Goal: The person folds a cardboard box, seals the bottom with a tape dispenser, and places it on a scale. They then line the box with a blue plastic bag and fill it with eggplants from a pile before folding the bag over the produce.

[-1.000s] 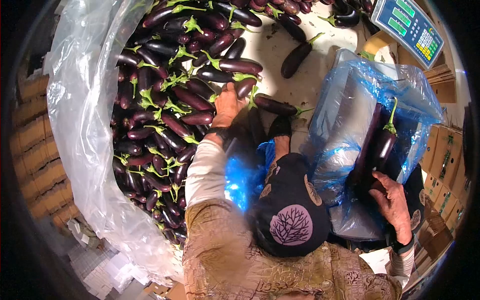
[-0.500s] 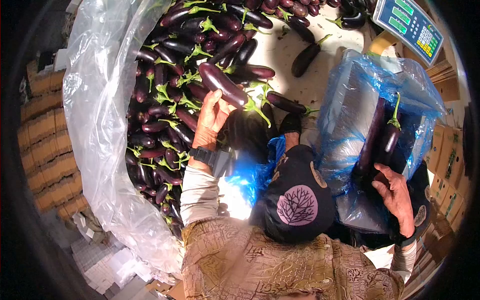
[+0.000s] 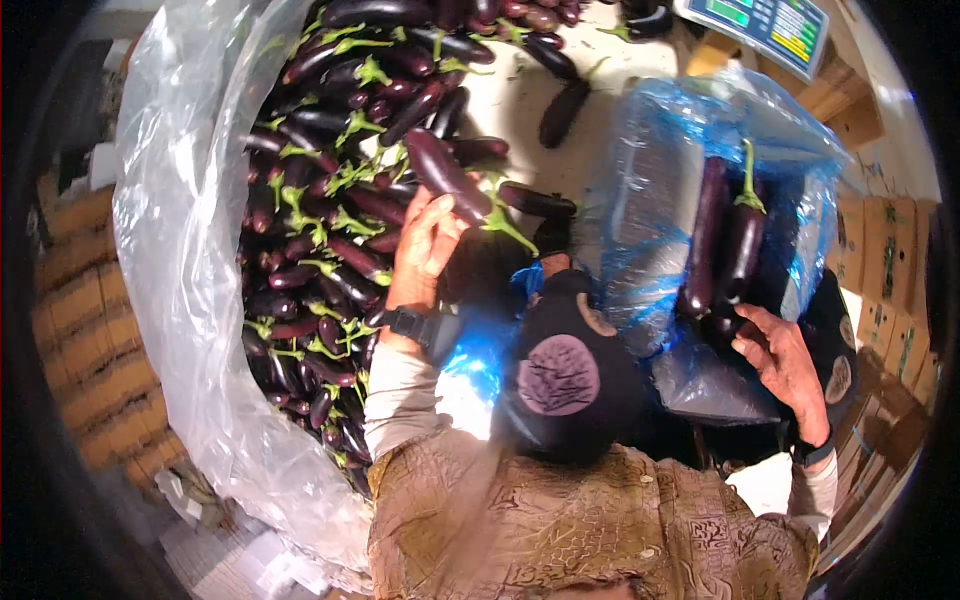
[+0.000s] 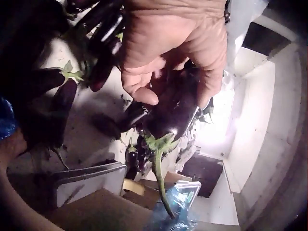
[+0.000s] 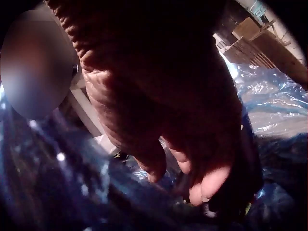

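Note:
In the head view my left hand [image 3: 425, 240] grips a dark purple eggplant [image 3: 440, 172] above the pile [image 3: 330, 250], its green stem pointing down to the right. The left wrist view has the fingers of that hand [image 4: 175, 48] round the upper body of the eggplant [image 4: 173, 113], stem towards the camera's lower edge. My right hand [image 3: 785, 360] is inside the blue-plastic-lined box [image 3: 650, 220], loosely bent fingers by the lower ends of two eggplants [image 3: 704, 240] lying side by side. Up close, the right hand [image 5: 163, 110] is shadowed; contact is unclear.
Clear plastic sheeting [image 3: 190, 220] borders the pile on the left. A digital scale [image 3: 765, 25] stands at the upper right. Loose eggplants [image 3: 565, 112] lie on the pale surface between pile and box. Black printed cloth [image 3: 560, 375] is in front of me; cardboard boxes [image 3: 880, 260] stand at the right.
My left hand has picked up an eggplant from the pile's edge and raised it, turned with the stem down-right. The right hand stays near the eggplants in the box. The head view has shifted.

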The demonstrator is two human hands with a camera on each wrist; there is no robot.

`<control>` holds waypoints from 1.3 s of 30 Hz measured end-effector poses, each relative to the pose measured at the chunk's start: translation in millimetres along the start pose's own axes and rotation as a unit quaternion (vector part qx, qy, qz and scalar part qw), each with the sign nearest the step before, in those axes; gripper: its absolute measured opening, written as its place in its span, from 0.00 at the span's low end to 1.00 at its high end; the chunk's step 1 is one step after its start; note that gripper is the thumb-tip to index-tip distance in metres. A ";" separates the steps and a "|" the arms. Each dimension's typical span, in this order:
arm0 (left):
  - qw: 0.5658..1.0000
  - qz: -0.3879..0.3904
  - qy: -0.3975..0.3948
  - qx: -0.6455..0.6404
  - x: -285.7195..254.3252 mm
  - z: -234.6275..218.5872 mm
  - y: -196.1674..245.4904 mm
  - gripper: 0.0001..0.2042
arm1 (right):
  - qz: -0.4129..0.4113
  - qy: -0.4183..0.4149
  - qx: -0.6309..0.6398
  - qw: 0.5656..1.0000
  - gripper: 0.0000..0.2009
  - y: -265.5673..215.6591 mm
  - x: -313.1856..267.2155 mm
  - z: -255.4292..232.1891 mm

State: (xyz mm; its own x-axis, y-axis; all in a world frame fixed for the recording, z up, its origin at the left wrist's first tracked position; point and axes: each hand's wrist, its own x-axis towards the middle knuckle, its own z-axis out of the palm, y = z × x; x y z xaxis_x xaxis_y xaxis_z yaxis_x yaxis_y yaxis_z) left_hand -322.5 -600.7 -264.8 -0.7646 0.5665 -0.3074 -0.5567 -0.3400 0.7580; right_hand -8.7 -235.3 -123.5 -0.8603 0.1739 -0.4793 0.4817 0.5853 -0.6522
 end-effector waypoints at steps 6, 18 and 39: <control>0.989 0.025 -0.020 0.145 -16.5 92.0 59.8 0.29 | 0.049 0.068 0.049 0.995 0.21 0.7 -11.3 -18.1; 0.833 -0.237 -0.209 0.455 -24.7 324.7 63.7 0.40 | -0.007 0.062 0.051 0.997 0.22 41.4 -69.5 -4.5; 0.506 0.238 -0.386 0.734 -4.9 331.0 -165.9 0.29 | -0.047 0.125 0.028 0.991 0.20 60.1 -78.1 0.1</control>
State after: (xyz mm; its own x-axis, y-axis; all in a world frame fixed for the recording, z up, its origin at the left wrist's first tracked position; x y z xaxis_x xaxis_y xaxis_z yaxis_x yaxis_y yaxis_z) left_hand -118.9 -298.6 -198.6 -0.0296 0.9996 -0.0025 0.9044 0.0279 0.4257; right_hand 87.4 -213.8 -125.3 -0.9127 0.3159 -0.2592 0.4004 0.5651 -0.7213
